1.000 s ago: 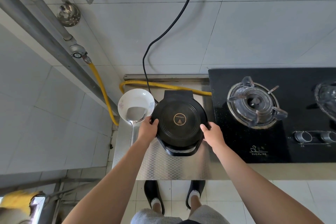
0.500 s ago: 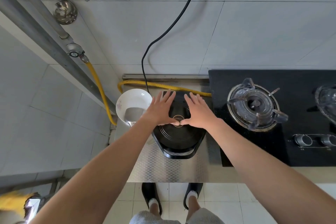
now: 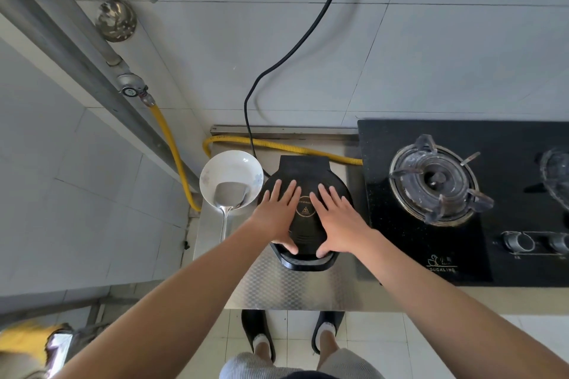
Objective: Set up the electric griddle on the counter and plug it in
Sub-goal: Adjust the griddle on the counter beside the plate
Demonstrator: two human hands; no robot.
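Observation:
A round black electric griddle (image 3: 304,169) with its lid down sits on the steel counter (image 3: 295,289), between a bowl and the gas hob. Its black power cord (image 3: 295,49) runs from behind it up the tiled wall and out of the top of the frame; the plug is out of view. My left hand (image 3: 278,212) lies flat on the left half of the lid, fingers spread. My right hand (image 3: 337,218) lies flat on the right half. Both thumbs reach toward the front handle (image 3: 303,264).
A white bowl (image 3: 231,169) holding a metal spatula (image 3: 229,197) touches the griddle's left side. A yellow gas hose (image 3: 289,147) runs along the back. A black gas hob (image 3: 462,200) fills the right. Ladles hang on the left wall. The counter edge is near my feet.
From gripping the griddle's sides, my hands moved onto the lid. Since half a second ago they slid apart and back toward the front, uncovering the centre logo.

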